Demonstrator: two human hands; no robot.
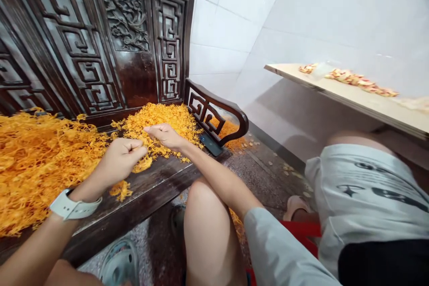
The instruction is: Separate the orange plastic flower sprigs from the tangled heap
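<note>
Spreading across the left of the desk (170, 170), a large orange pile (43, 161) of curly pieces is resting toward the carved back (137, 76), which is probably helping to hold it in. A pale watch (75, 205) is circling the left wrist; above it, the left hand (119, 161) is curling into a fist, thumb pressing against the index finger. Just below, a small orange clump (121, 191) is lying near the desk's front edge. A smaller orange pile (164, 114) is sitting next along, seemingly placed for easy reach. Over its near side, the right hand (167, 137) is closing its grip, thumb and forefinger pressing together. Both hands are facing each other, close but apart; whether either is pinching an orange piece is not showing. Rightward, a phone (211, 144) is lying by the armrest (231, 105), and orange scraps (236, 144) are covering the floor beyond. A board (295, 73) is carrying yellow-and-red pieces (363, 82) above another person's printed shorts (351, 192).
</note>
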